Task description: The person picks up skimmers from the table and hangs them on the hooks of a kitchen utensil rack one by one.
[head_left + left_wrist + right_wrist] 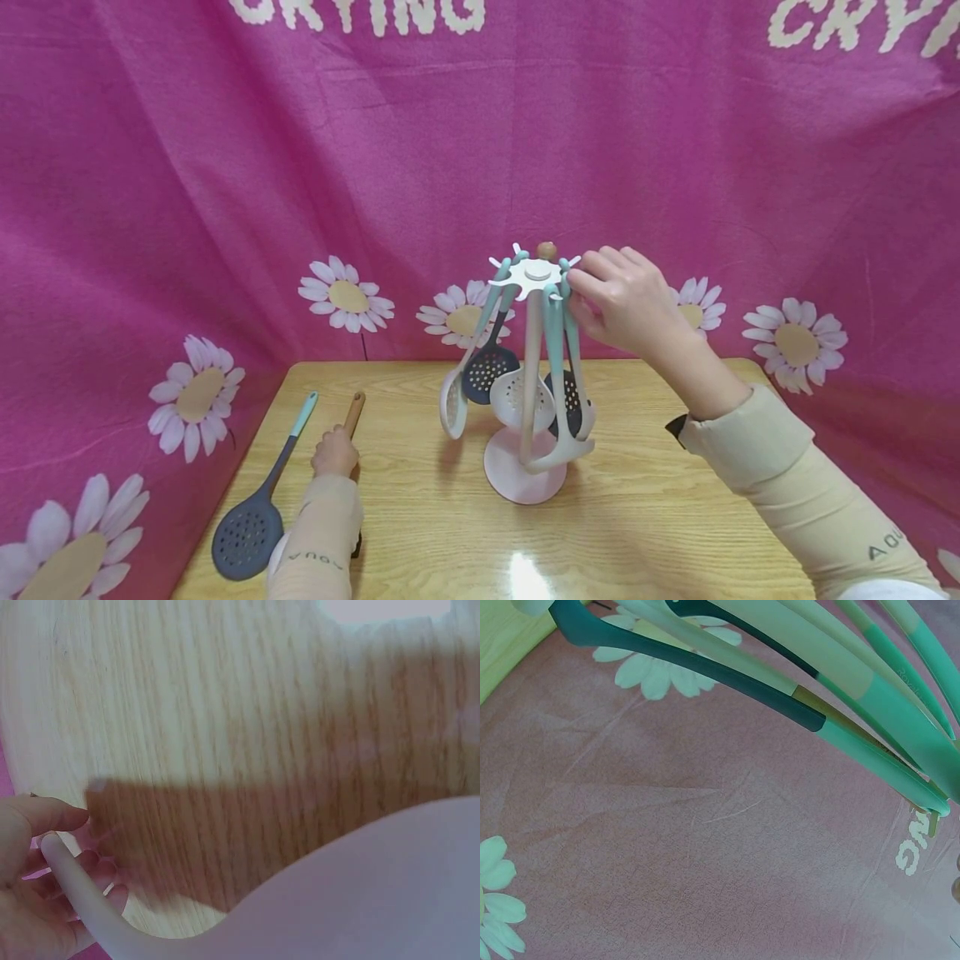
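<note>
In the head view, my left hand [335, 454] grips a utensil by its wooden handle [356, 408], low over the table's left side. The left wrist view shows that utensil's broad, smooth pale head [375, 892], its thin neck running between thumb and curled fingers. My right hand [626, 296] is raised at the right side of a white rotating rack [528, 279], its fingertips pinching the top of a turquoise-handled utensil [573, 333]. The right wrist view has turquoise handles [885, 761] meeting at the hooks; the right hand is mostly outside it.
On the table's left lies a dark grey skimmer [247, 537] with a turquoise handle. Several utensils hang from the rack, among them a dark slotted spoon [490, 373] and a pale one [517, 400]. The rack's round pink base [525, 483] stands on the wooden table [420, 533] before a magenta cloth [420, 167].
</note>
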Action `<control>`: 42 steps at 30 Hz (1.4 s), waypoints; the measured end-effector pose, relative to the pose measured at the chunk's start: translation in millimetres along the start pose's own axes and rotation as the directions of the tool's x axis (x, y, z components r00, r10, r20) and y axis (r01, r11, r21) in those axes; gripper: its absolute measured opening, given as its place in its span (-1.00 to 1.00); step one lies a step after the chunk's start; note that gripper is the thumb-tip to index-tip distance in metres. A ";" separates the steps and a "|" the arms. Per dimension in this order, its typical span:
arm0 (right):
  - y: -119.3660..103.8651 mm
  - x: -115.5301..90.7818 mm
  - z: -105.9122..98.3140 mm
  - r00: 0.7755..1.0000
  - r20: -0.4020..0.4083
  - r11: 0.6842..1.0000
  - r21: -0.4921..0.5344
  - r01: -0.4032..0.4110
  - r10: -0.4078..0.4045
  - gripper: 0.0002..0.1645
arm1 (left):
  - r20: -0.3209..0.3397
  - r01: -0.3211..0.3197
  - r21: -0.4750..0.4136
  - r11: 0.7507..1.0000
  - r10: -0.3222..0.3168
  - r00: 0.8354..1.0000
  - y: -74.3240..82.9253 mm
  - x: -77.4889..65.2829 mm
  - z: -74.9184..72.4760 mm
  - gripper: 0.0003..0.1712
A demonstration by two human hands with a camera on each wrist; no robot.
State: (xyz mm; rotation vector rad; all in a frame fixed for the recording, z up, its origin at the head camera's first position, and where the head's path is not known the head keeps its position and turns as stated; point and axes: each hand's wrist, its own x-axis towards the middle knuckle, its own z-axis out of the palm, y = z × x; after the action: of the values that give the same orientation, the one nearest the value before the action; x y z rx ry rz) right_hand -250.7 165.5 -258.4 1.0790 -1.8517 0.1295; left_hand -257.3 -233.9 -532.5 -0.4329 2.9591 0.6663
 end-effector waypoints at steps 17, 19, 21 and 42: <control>-0.1 1.0 0.1 1.000 0.003 1.000 -0.001 0.001 -0.001 -0.97 | -0.025 0.026 -0.011 1.000 -0.026 0.999 0.2 4.9 0.6 -0.80; -0.1 1.1 -0.1 1.000 0.005 1.000 -0.003 0.000 0.000 -0.97 | -0.026 0.030 -0.014 0.999 -0.030 0.999 0.2 5.8 1.1 -0.80; -0.1 1.1 -0.1 1.000 0.006 1.000 -0.003 0.000 0.000 -0.96 | -0.027 0.028 -0.016 0.999 -0.029 0.999 0.5 6.2 1.5 -0.80; -0.6 0.6 -0.5 1.000 0.018 1.000 -0.007 -0.007 0.007 -0.96 | 0.033 -0.037 -0.036 0.999 0.038 0.999 17.2 5.9 -9.6 -0.69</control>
State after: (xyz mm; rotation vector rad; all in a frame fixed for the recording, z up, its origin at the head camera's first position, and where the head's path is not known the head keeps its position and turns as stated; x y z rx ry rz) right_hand -250.0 165.1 -257.9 1.0717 -1.8712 0.1177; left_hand -268.1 -224.6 -517.7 -0.3653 2.9344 0.7234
